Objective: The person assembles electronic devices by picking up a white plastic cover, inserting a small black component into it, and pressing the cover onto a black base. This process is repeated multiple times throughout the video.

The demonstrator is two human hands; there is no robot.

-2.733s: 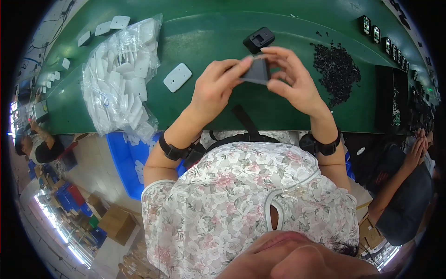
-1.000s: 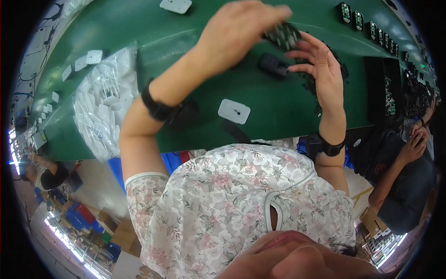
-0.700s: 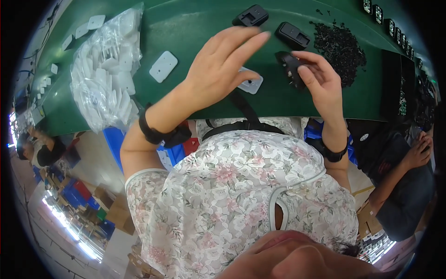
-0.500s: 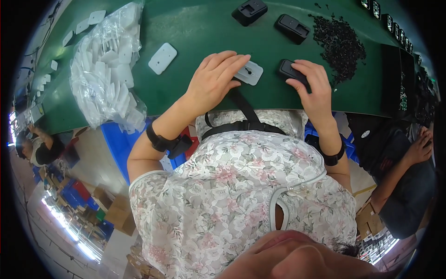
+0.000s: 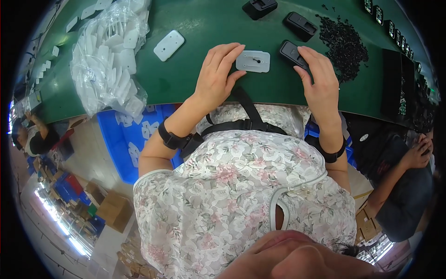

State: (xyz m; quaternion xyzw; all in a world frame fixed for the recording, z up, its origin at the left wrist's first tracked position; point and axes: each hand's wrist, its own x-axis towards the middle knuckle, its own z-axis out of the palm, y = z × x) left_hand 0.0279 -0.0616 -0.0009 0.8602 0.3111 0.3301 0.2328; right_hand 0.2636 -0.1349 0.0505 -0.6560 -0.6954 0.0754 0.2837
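My left hand [image 5: 220, 69] curls round the left end of a flat white plastic plate [image 5: 261, 65], finger and thumb at its corners. A small black piece [image 5: 256, 60] lies in the middle of that plate. My right hand [image 5: 318, 69] grips the right end of a black plastic housing [image 5: 290, 50], thumb on the near side and fingers over the far side. A gap of green table lies between plate and housing. Farther back are two more black housings, one [image 5: 301, 26] near my right hand and another [image 5: 259, 7] at the far edge.
Small black parts [image 5: 344, 49] form a pile to the right on the green table [image 5: 200, 28]. Another white plate [image 5: 169, 45] lies left of my hand, beside a clear bag of white plates [image 5: 109, 56]. A blue bin [image 5: 111, 144] stands below the table edge. A co-worker's hands [image 5: 418, 151] show at right.
The white plate has turned from slanted to nearly level, and my left hand has drawn back to its left end. The black housing and my right hand have shifted slightly farther away.
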